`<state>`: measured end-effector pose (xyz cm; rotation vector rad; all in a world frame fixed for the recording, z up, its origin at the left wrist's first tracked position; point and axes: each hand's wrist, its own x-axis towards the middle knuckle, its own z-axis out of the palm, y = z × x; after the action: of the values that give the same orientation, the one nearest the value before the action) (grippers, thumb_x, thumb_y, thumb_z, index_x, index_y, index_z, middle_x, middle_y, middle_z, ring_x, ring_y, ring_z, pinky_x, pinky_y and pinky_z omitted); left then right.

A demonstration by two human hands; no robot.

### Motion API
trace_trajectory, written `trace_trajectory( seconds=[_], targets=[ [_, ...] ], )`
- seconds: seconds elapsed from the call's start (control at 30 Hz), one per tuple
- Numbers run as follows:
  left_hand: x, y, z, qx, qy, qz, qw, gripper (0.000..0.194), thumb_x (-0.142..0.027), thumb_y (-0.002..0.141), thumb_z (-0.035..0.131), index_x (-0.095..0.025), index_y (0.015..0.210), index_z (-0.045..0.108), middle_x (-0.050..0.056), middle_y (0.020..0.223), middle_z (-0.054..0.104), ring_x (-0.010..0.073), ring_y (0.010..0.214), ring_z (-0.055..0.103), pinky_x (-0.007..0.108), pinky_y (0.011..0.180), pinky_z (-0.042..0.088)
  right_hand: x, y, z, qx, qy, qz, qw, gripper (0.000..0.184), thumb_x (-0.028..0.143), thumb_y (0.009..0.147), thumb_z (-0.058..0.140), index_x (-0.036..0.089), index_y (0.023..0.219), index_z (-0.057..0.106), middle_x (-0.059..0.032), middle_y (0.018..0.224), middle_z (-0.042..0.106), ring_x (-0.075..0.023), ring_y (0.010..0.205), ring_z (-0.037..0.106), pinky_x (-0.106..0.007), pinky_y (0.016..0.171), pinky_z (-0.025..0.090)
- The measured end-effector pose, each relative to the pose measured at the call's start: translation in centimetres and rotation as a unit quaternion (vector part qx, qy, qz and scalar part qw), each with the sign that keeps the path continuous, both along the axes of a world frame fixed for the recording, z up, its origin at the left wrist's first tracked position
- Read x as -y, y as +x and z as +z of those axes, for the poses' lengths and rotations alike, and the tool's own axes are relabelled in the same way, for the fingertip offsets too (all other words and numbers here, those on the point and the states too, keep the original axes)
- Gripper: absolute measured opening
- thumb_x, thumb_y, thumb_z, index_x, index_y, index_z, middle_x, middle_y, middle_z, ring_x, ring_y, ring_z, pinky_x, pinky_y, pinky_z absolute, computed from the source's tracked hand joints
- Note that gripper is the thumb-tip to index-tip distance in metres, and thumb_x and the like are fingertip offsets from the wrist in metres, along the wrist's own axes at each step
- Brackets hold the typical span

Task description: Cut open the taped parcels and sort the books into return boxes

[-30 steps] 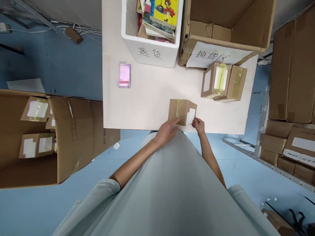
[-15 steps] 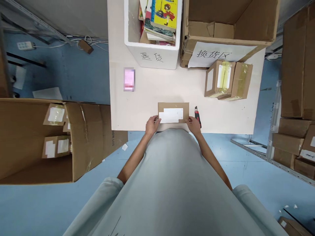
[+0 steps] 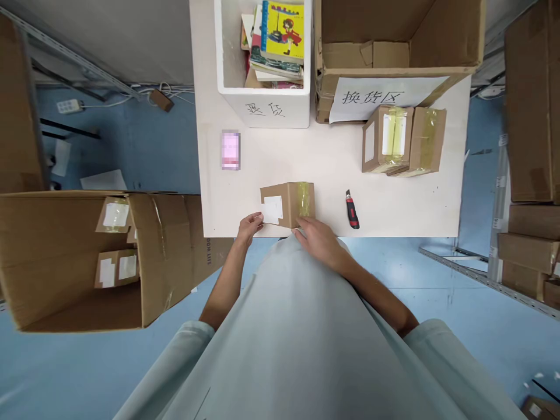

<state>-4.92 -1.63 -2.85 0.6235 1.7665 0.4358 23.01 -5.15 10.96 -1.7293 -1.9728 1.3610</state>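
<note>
A small cardboard box (image 3: 286, 204) sits at the near edge of the table, turned so a white label shows on its left face and a strip of yellowish tape on its right. My left hand (image 3: 251, 226) holds the box's near left corner by the label, fingers closed together. Against its near right side, my right hand (image 3: 321, 239) grips with thumb and fingers near the tape. A red and black utility knife (image 3: 352, 211) lies on the table to the right of the box, apart from both hands.
At the table's back stand a white foam box (image 3: 266, 108) of books and a large labelled carton (image 3: 326, 87). Two taped boxes (image 3: 402, 140) rest before the carton. A pixelated pink item (image 3: 230, 150) lies left. Beside the table, an open carton (image 3: 170, 251) contains small boxes.
The small box has been turned, bringing its taped side into view, and shifted left. My right hand has moved left, away from the knife; my left hand has moved slightly left too.
</note>
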Motion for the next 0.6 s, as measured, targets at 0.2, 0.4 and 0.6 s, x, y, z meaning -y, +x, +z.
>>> trace_trajectory(
  seconds=[0.2, 0.4, 0.6],
  targets=[
    [0.6, 0.9, -0.2, 0.032, 0.001, 0.001, 0.999, 0.045, -0.044, 0.093, 0.084, -0.015, 0.126, 0.075, 0.013, 0.116, 0.081, 0.0217, 0.111, 0.079, 0.047, 0.116, 0.064, 0.1, 3.2, -4.3, -0.007, 0.018, -0.102, 0.995, 0.032, 0.042, 0.112, 0.062, 0.026, 0.136, 0.076, -0.0116, 0.138, 0.077, -0.0312, 0.121, 0.077, -0.044, 0.104, 0.062],
    [0.6, 5.0, -0.4, 0.055, 0.034, -0.066, 0.996, 0.049, -0.039, 0.089, 0.085, -0.018, 0.132, 0.076, 0.018, 0.148, 0.076, 0.0304, 0.131, 0.075, 0.052, 0.119, 0.061, 0.9, 8.6, -11.5, -0.013, -0.088, -0.305, 0.948, 0.027, 0.041, 0.101, 0.073, 0.022, 0.121, 0.072, -0.0144, 0.13, 0.08, -0.0305, 0.116, 0.08, -0.049, 0.104, 0.065],
    [-1.8, 7.6, -0.3, -0.008, 0.089, -0.103, 0.991, 0.073, -0.018, 0.082, 0.079, -0.019, 0.154, 0.068, 0.018, 0.171, 0.059, 0.0374, 0.158, 0.057, 0.054, 0.131, 0.049, 1.7, 10.8, -14.4, -0.062, -0.129, -0.351, 0.925, 0.052, 0.056, 0.091, 0.083, 0.021, 0.129, 0.072, -0.0185, 0.146, 0.076, -0.0335, 0.131, 0.076, -0.054, 0.115, 0.062]
  ],
)
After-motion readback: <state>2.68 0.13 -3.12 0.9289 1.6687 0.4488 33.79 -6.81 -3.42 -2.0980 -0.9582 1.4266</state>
